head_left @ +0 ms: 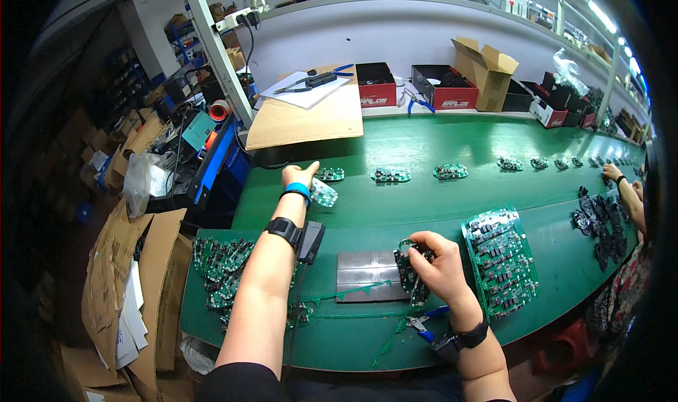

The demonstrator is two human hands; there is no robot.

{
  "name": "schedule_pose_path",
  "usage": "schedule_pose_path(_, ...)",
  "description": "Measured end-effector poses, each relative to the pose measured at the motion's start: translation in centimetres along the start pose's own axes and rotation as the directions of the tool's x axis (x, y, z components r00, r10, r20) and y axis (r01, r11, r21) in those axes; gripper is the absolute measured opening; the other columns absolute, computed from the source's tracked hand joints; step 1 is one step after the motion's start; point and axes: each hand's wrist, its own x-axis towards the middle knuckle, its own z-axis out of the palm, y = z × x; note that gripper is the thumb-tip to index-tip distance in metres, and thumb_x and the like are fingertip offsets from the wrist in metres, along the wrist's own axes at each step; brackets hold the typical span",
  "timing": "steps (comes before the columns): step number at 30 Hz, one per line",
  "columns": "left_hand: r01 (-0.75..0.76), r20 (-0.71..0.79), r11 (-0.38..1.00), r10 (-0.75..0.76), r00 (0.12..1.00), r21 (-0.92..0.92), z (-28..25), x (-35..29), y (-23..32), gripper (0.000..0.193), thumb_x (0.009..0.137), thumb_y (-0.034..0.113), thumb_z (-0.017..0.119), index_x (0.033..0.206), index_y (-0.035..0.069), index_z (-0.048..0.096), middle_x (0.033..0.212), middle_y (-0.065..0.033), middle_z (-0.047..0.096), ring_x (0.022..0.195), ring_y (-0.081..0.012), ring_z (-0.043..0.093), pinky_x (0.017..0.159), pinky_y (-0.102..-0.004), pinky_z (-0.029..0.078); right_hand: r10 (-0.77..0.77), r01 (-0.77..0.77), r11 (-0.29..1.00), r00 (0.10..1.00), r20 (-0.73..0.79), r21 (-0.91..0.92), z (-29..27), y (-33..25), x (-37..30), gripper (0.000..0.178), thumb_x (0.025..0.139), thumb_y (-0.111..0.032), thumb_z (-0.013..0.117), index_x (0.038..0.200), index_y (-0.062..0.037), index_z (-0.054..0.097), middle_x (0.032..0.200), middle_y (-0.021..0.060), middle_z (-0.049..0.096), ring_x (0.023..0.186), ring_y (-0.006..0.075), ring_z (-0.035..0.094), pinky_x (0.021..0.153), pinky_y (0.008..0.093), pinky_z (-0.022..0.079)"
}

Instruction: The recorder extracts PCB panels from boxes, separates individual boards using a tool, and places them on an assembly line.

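My left hand (300,175) reaches out to the far left of the green work surface, its thumb extended at the edge of a small green circuit board (331,175). A paler circuit board (324,194) lies tilted just beside it, near my blue wristband (298,189). The other fingers are hidden, so a grip there cannot be made out. Nearer to me, my right hand (441,266) is closed on a dark, populated circuit board (407,266). That board is over the right end of a grey metal plate (360,269). A thin pale strip shows below my fingers.
Loose boards (219,268) pile up at left. A large board panel (501,261) lies right of my hand, blue-handled cutters (421,326) below it. Green offcut strips (353,315) lie in front. Small boards (390,175) line the far side. Another person's hand (611,172) is at far right.
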Motion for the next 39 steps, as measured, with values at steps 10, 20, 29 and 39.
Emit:
schedule_pose_path(10,0.237,-0.246,0.956,-0.275,0.93,-0.171,-5.5,8.6,-6.2,0.05,0.081,0.041,0.059,0.077,-0.008,0.066,0.08,-0.0247,0.065,0.077,-0.035,0.064,0.073,-0.0418,0.048,-0.029,0.032,0.999,0.994,0.105,-0.032,0.8,0.3,0.1,0.02,0.075,-0.011,0.063,0.09,0.0035,0.06,0.082,0.0177,0.063,0.076,0.0296,0.063,0.067,0.0333,0.049)
schedule_pose_path(20,-0.077,0.55,0.929,0.28,0.787,-0.362,-7.9,-4.4,4.6,0.035,0.094,0.033,0.045,0.097,0.004,0.065,0.085,-0.0048,0.064,0.083,-0.0167,0.059,0.076,-0.0319,0.047,0.09,-0.092,0.995,0.995,0.051,0.025,0.7,0.2,-0.1,0.016,0.075,-0.006,0.061,0.088,0.0038,0.059,0.074,0.0111,0.061,0.066,0.016,0.058,0.063,0.0273,0.046)
schedule_pose_path(29,0.474,0.895,0.758,0.378,0.239,-0.447,-10.5,-26.7,5.5,0.076,0.078,0.008,0.07,0.137,0.005,0.022,0.126,-0.0059,0.042,0.117,-0.0151,0.043,0.096,-0.0313,0.04,0.092,-0.107,0.924,0.994,0.056,0.368,2.6,0.4,-1.0,0.015,0.083,-0.007,0.059,0.095,0.0027,0.057,0.076,0.0002,0.059,0.07,0.0076,0.053,0.065,0.0204,0.043)
schedule_pose_path(39,0.089,0.617,0.882,0.248,0.747,-0.463,-23.0,-16.1,0.8,0.049,0.074,-0.002,0.063,0.12,0.001,0.046,0.113,-0.0064,0.056,0.102,-0.0155,0.054,0.093,-0.0317,0.042,-0.034,0.23,0.871,0.91,0.414,-0.434,1.3,0.8,-0.9,0.039,0.063,-0.015,0.076,0.097,-0.0065,0.058,0.098,0.0109,0.053,0.096,0.0317,0.048,0.083,0.04,0.04)
